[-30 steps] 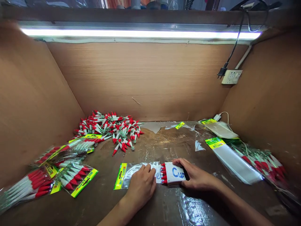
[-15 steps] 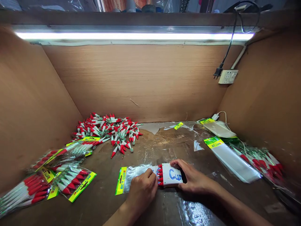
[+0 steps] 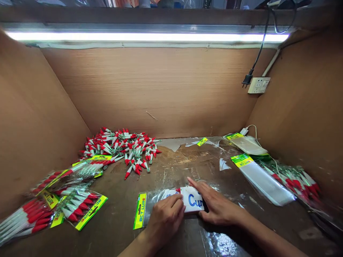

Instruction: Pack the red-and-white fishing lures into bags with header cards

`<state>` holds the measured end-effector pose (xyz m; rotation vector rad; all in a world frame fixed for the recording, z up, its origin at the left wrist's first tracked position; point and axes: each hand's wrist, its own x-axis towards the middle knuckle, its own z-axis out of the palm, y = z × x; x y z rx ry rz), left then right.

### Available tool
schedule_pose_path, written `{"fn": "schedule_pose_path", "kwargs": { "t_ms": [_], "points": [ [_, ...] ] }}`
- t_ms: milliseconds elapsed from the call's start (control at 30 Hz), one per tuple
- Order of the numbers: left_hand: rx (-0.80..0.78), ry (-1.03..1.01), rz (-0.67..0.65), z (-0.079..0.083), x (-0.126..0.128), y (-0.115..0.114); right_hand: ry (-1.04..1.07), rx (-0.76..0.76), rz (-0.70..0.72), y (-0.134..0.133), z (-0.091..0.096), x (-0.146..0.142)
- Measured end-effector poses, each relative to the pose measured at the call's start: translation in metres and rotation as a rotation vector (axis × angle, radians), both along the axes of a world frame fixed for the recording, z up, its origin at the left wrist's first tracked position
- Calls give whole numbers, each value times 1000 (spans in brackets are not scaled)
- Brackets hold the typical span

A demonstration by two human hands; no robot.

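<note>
While the left hand (image 3: 166,217) has crept right over the last second, the row of red lure tips that showed between the hands is now nearly covered; only one red tip (image 3: 178,190) peeks out beyond its knuckles. The white card (image 3: 194,201) with blue lettering sits closer to the yellow-green header (image 3: 140,211) of the clear bag (image 3: 158,196) than before, so it looks to have slid deeper into the bag's mouth. The left fingers are curled and press down on the bag where it meets the card's left edge. The right hand (image 3: 217,207) lies flat against the card's right end, its forefinger stretched along the far edge, holding it.

Card and bag lie near the middle of the worn wooden bench (image 3: 120,235). Loose red-and-white lures (image 3: 120,148) are heaped at far left, filled packets (image 3: 80,208) lie at near left, and empty bags (image 3: 264,180) lie to the right.
</note>
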<state>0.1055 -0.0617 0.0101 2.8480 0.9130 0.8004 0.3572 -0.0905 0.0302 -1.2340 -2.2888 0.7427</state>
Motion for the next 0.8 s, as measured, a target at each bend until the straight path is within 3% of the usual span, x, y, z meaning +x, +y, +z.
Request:
{"fn": "schedule_pose_path", "kwargs": {
  "t_ms": [133, 300, 500, 633, 800],
  "points": [
    [-6, 6, -91, 1, 6, -3, -117, 57, 61, -3, 5, -4],
    [-179, 10, -193, 1, 4, -7, -138, 9, 69, 1, 0, 0],
    [-411, -90, -120, 2, -9, 27, -40, 26, 57, 6, -2, 2],
    [-588, -90, -222, 2, -2, 41, 27, 76, 85, 3, 13, -11],
    [-441, -55, -161, 11, 20, 39, 81, 138, 60, 3, 52, -28]
  ]
}}
